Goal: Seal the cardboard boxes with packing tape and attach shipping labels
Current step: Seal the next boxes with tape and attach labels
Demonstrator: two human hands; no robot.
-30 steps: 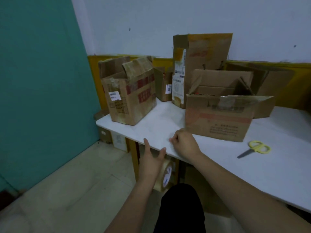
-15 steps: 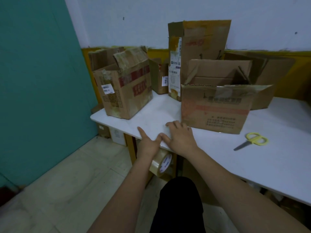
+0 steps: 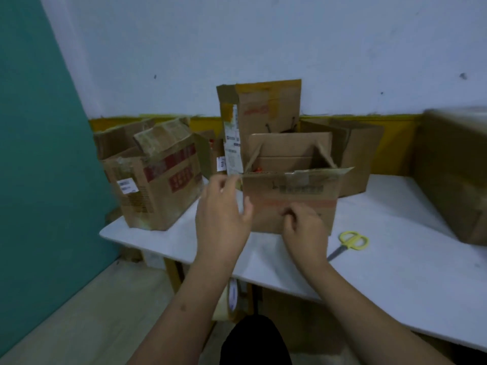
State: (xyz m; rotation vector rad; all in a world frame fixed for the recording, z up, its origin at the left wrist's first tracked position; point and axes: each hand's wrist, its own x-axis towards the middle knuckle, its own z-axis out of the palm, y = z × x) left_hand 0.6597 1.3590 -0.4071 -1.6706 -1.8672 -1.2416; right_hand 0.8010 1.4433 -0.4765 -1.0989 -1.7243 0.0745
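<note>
White wall behind, teal panel at left, yellow band along the wall's foot; white table (image 3: 395, 262) runs left to right under my arms.

Box (image 3: 290, 204), the nearest one, middle of table: flaps up and unsealed, front flap folded out toward me with a scrap of old tape on it. Its long side runs left to right, square to me. It sits straight ahead of both hands, just beyond them.

Left box (image 3: 155, 185): open, red print, small white label on its near face. Stands apart from the middle one, off to my left.

Tall box (image 3: 263, 111): behind the middle one, upright, long printed label down its left corner. More cartons lie behind and to the right, one blurred at the frame edge.

Left hand (image 3: 224, 212): raised, fingers spread and loosely curled, holding nothing, at the box's left front corner. Whether it touches the card I cannot tell.

Right hand (image 3: 303, 227): loosely curled, knuckles up, in front of the box's near face, no object seen in it. Contact not clear.

Tape roll (image 3: 233, 299): below the table edge, between my forearms, well under both hands.

Scissors (image 3: 350, 243): yellow handles, flat on the table, right of my right hand.

Judgement: both hands are about equally near; flaps need folding down along the long axis before tape goes on.
</note>
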